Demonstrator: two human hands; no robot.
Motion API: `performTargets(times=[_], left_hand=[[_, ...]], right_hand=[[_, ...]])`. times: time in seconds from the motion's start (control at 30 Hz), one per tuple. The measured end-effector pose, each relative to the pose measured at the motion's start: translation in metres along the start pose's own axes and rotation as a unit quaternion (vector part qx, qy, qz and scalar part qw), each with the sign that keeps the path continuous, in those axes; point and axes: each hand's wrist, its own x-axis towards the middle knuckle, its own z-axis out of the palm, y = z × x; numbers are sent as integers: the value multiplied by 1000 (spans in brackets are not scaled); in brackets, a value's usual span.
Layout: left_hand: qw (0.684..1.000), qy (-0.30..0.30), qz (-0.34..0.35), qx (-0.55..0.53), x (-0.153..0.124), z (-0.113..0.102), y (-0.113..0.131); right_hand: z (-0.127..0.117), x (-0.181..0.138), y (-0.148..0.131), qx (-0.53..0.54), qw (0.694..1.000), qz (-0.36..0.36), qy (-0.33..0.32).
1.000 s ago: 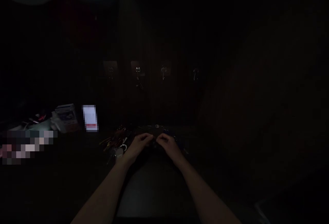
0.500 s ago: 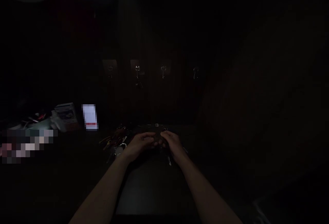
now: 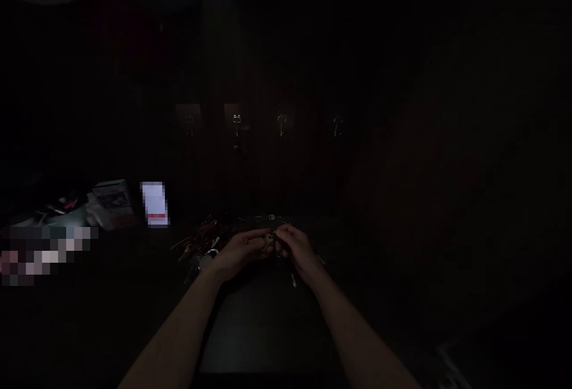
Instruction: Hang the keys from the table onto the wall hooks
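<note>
The scene is very dark. My left hand (image 3: 239, 252) and my right hand (image 3: 298, 249) meet at the middle of a dark surface, fingers curled and pinched together around a small metal piece (image 3: 269, 237), perhaps a key ring. A key (image 3: 293, 280) seems to hang below my right hand. A heap of keys and rings (image 3: 201, 245) lies just left of my left hand.
Several hooks (image 3: 236, 122) hang in a row on the dark wall behind, some with keys. A lit white screen (image 3: 154, 203) and a small box (image 3: 111, 199) stand at the left among clutter.
My hands have drawn together from slightly apart and now pinch the small metal piece between them. The view has barely shifted.
</note>
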Motion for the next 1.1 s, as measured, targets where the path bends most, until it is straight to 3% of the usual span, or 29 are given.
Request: performTargets(times=[0.1, 0.27, 0.5, 0.8, 0.97, 1.1], left_hand=[[1000, -8, -6, -3, -1, 0, 1], [1000, 27, -5, -5, 1, -4, -2], [993, 69, 13, 94, 7, -7, -10], [973, 132, 75, 172, 3, 3, 4], [969, 170, 98, 152, 6, 6, 31], [957, 209, 124, 159, 13, 3, 62]], right_hand=[[2, -1, -2, -23, 1000, -3, -4], [3, -2, 1, -67, 997, -33, -15], [4, -1, 7, -161, 981, -87, -64], [1, -3, 4, -242, 952, -183, 38], [-3, 2, 6, -227, 948, -192, 118], [-5, 6, 10, -226, 945, -190, 139]])
